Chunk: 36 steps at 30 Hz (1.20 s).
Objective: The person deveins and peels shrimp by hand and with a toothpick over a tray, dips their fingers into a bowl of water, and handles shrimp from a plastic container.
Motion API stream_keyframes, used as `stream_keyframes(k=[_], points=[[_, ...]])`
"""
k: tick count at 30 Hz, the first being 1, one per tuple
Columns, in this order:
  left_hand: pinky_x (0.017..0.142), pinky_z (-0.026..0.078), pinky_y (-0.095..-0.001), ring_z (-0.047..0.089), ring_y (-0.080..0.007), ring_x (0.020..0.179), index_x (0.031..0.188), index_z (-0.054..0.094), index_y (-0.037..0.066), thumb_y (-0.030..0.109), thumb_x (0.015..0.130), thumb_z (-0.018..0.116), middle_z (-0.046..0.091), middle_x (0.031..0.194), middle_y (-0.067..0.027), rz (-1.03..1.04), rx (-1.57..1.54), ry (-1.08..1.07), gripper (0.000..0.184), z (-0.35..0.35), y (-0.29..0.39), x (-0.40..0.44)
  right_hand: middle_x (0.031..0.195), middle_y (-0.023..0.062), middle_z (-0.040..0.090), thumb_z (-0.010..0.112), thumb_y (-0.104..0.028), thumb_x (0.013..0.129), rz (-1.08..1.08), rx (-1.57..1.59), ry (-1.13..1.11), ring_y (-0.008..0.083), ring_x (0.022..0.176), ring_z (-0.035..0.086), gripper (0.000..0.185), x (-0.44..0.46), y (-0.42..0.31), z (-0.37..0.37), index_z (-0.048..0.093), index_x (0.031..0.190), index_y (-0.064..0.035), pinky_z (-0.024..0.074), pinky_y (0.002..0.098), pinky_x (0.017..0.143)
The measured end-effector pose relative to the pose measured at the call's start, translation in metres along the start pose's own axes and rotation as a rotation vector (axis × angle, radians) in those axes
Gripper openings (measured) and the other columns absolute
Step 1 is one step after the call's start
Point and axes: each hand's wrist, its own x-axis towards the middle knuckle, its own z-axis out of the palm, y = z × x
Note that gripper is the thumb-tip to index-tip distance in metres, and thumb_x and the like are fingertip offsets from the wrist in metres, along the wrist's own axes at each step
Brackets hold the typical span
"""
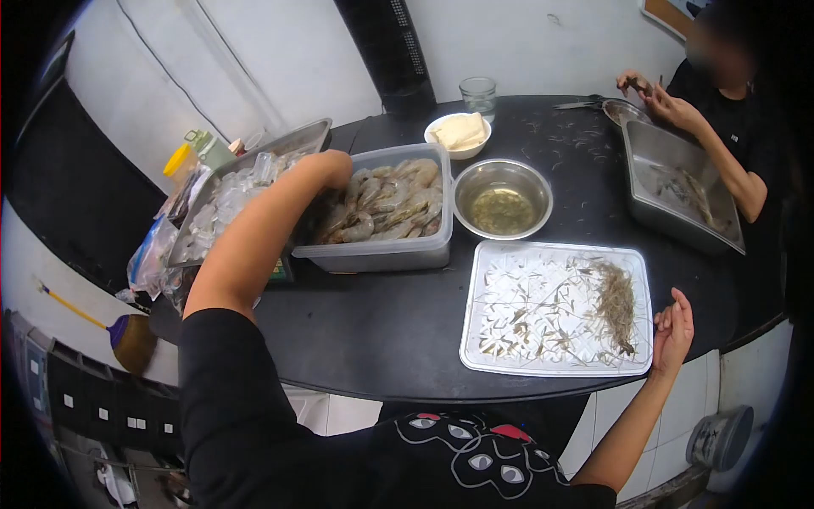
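My left hand reaches over the left side of a clear plastic tub full of raw shrimp. Its fingers are hidden behind my wrist and forearm, so whether they hold a shrimp does not show. At the right edge of a white tray, my right hand rests beside the rim with fingers extended and nothing visible in it. Scattered thin shrimp trimmings lie across the tray, and a clump of feelers and legs is heaped on its right side.
Behind the tray stands a steel bowl of cloudy liquid. A white bowl with a folded cloth and a glass are farther back. An ice-filled metal pan is left. Across the table, another person handles something above a deep steel pan near scissors.
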Motion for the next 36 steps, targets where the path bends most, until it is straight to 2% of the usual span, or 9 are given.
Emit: stream_keyframes(k=[8,11,14,17,20,26,29,32,36], points=[[0.072,0.051,-0.0419,0.065,-0.0357,0.080,0.080,0.068,-0.003,0.009,0.072,0.055,0.065,0.087,-0.0235,-0.014,-0.142,0.059,0.020,0.025,-0.009,0.029,0.064,-0.0029,0.039,0.046,-0.010,0.094,0.017,-0.031,0.020,0.0041,0.059,0.038,0.028,0.000,0.000,0.001,0.050,0.118,0.0034,0.0377,0.0216,0.061],[0.072,0.053,-0.0398,0.066,-0.0342,0.081,0.086,0.066,-0.006,0.006,0.074,0.056,0.065,0.083,-0.0240,0.270,0.374,0.045,0.021,0.010,-0.017,0.019,0.065,-0.0030,0.040,0.047,-0.010,0.094,0.006,-0.038,0.023,0.0041,0.060,0.038,0.027,0.000,0.001,0.001,0.051,0.117,0.0039,0.0376,0.0221,0.061],[0.072,0.052,-0.0398,0.065,-0.0346,0.081,0.082,0.067,-0.006,0.008,0.074,0.057,0.065,0.083,-0.0241,0.063,-0.061,0.293,0.019,0.007,-0.018,0.010,0.065,-0.0032,0.040,0.048,-0.009,0.093,0.000,-0.024,0.023,0.0038,0.061,0.038,0.026,-0.001,-0.001,0.003,0.052,0.115,0.0048,0.0373,0.0223,0.061],[0.073,0.052,-0.0391,0.065,-0.0340,0.082,0.078,0.067,-0.005,0.011,0.073,0.059,0.065,0.083,-0.0230,0.142,-0.011,0.173,0.019,0.021,-0.028,0.033,0.065,-0.0033,0.040,0.048,-0.009,0.093,-0.001,-0.031,0.025,0.0037,0.061,0.038,0.026,0.000,-0.002,0.003,0.052,0.115,0.0049,0.0372,0.0219,0.061],[0.072,0.052,-0.0385,0.065,-0.0340,0.081,0.076,0.068,-0.004,0.012,0.073,0.059,0.065,0.083,-0.0226,0.174,-0.152,0.198,0.019,0.019,-0.009,0.012,0.065,-0.0034,0.040,0.048,-0.010,0.093,-0.001,-0.027,0.012,0.0035,0.061,0.038,0.026,0.000,0.000,0.001,0.052,0.115,0.0048,0.0372,0.0215,0.061],[0.073,0.052,-0.0395,0.065,-0.0347,0.081,0.078,0.068,-0.002,0.008,0.071,0.057,0.065,0.085,-0.0226,0.199,0.057,0.290,0.016,0.019,-0.010,0.007,0.065,-0.0037,0.040,0.048,-0.010,0.094,-0.005,-0.018,0.000,0.0034,0.060,0.038,0.027,-0.001,-0.001,0.002,0.052,0.116,0.0043,0.0373,0.0215,0.062],[0.074,0.052,-0.0404,0.064,-0.0353,0.082,0.080,0.068,-0.001,0.005,0.070,0.055,0.065,0.087,-0.0221,0.063,-0.155,0.246,0.017,0.012,0.004,-0.026,0.065,-0.0037,0.040,0.048,-0.010,0.094,0.004,-0.017,0.008,0.0035,0.061,0.038,0.027,0.000,0.000,0.001,0.052,0.116,0.0041,0.0372,0.0221,0.062],[0.075,0.051,-0.0406,0.063,-0.0363,0.085,0.082,0.068,-0.002,0.004,0.071,0.054,0.064,0.089,-0.0233,0.219,-0.008,0.158,0.019,0.021,0.002,-0.024,0.065,-0.0035,0.040,0.047,-0.010,0.094,0.004,-0.029,0.014,0.0036,0.061,0.038,0.027,-0.001,-0.001,0.003,0.052,0.116,0.0041,0.0372,0.0225,0.063],[0.076,0.050,-0.0416,0.062,-0.0373,0.087,0.081,0.067,-0.003,0.004,0.070,0.054,0.064,0.088,-0.0247,0.223,-0.190,0.253,0.019,0.037,-0.011,-0.012,0.065,-0.0032,0.040,0.047,-0.010,0.094,0.002,-0.018,-0.005,0.0038,0.061,0.038,0.027,0.000,0.000,0.001,0.052,0.116,0.0040,0.0372,0.0225,0.063]])
